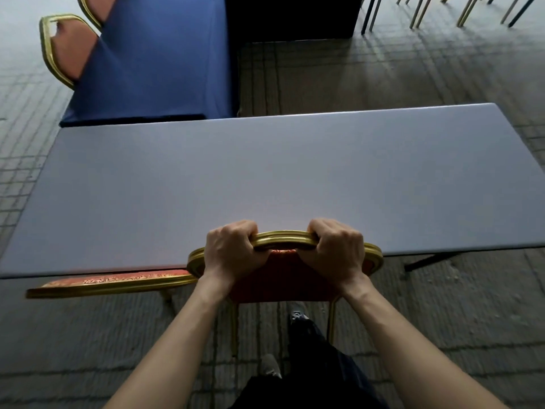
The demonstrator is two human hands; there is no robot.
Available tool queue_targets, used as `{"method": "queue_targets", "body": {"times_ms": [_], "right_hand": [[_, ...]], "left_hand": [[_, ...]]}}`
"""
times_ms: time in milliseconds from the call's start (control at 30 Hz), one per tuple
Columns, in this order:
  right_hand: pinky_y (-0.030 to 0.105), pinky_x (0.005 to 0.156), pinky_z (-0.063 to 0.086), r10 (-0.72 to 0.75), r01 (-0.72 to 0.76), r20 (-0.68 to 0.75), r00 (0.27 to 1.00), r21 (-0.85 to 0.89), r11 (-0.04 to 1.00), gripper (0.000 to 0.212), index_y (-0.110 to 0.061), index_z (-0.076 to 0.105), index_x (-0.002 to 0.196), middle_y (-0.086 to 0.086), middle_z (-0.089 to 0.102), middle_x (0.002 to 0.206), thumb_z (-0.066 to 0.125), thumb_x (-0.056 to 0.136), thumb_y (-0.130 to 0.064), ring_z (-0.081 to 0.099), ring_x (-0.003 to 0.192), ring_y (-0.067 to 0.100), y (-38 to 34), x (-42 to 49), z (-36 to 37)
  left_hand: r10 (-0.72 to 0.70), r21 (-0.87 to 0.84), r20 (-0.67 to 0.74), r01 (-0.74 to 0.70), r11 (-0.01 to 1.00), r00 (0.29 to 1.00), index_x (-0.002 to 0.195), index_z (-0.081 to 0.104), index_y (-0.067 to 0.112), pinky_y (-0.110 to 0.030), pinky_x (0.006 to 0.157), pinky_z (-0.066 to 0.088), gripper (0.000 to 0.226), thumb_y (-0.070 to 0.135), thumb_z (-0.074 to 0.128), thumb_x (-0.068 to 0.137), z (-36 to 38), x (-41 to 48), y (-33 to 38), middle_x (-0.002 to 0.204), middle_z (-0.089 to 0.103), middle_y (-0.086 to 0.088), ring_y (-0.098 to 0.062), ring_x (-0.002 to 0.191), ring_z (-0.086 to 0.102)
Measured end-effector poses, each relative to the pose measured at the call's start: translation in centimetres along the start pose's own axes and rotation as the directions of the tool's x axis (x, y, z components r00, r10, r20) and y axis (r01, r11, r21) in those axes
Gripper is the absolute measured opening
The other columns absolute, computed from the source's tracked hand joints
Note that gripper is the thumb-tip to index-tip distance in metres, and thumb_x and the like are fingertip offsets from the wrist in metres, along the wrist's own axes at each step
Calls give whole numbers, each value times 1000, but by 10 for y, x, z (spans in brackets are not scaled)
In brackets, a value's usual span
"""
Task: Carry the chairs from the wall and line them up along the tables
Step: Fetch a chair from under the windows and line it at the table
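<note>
**Both hands on the chair back, right at the table edge**

The red chair (284, 240) with the gold frame sits at the near long edge of the grey table (265, 172), back toward the camera, top rail overlapping the tabletop edge from this angle; can't tell if the legs are on the floor or just off it. Left hand (228, 252) grips the top rail on the left side, fingers curled tight over the gold bar; right hand (336, 249) does the same on the right side, knuckles up, fingers clamped round the frame; a short stretch of rail shows between them.

Just beside it on the left, a second chair (112, 283) of the same kind is tucked at the same table edge. Past the grey table on the left stands a blue-clothed table (153, 60); two more chairs (63, 51) sit along its left side. Thin chair legs (418, 10) show at the top right; grey tiled floor (442, 320) all round; a shoe (269, 366) and a dark trouser leg (318, 349) down below.
</note>
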State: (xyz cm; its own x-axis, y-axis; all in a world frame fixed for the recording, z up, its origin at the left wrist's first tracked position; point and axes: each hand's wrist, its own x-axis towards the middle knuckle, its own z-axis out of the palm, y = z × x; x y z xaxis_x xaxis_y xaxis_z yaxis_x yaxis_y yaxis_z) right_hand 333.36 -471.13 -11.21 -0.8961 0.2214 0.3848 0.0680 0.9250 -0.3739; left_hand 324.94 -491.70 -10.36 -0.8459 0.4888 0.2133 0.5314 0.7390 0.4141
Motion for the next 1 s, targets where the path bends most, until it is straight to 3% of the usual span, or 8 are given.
{"method": "queue_targets", "body": {"times_ms": [267,400,567,800,1000], "right_hand": [[27,51,31,-38,36,-57,998,-43,998,24,-21,56,67,-4,59,61,65,77,-40,60,55,23,-12,-56,-3],[28,53,33,-36,34,-34,999,-53,998,25,-21,57,69,-3,61,65,72,78,-39,63,60,23,-15,-87,-10],[30,55,42,-45,46,36,998,-20,999,30,-22,57,70,-5,61,65,68,75,-49,63,62,22,-18,-133,-17],[28,48,42,-95,94,113,989,13,995,40,-24,53,73,-6,57,60,62,75,-62,59,51,17,-28,-219,-22],[30,49,47,-94,88,206,974,35,995,34,-26,54,78,-9,59,67,59,78,-60,59,58,14,-31,-304,-29]], "left_hand": [[21,63,-14,-20,998,1000,67,58,21,-25,56,31,29,48,68,72,7,-56,5,66,61,7,-21,58,58],[-1,70,50,-3,998,999,75,64,22,-27,60,33,24,45,69,75,8,-86,16,76,66,6,-23,69,63],[-63,67,162,52,996,985,95,73,27,-33,72,48,23,46,69,82,7,-130,31,91,76,4,-26,86,72],[-55,90,99,46,995,994,78,72,24,-27,59,37,22,42,67,89,21,-220,40,74,74,7,-22,65,70],[-53,69,114,46,997,992,79,71,26,-28,56,47,19,43,66,86,44,-310,53,74,73,9,-19,64,70]]}}
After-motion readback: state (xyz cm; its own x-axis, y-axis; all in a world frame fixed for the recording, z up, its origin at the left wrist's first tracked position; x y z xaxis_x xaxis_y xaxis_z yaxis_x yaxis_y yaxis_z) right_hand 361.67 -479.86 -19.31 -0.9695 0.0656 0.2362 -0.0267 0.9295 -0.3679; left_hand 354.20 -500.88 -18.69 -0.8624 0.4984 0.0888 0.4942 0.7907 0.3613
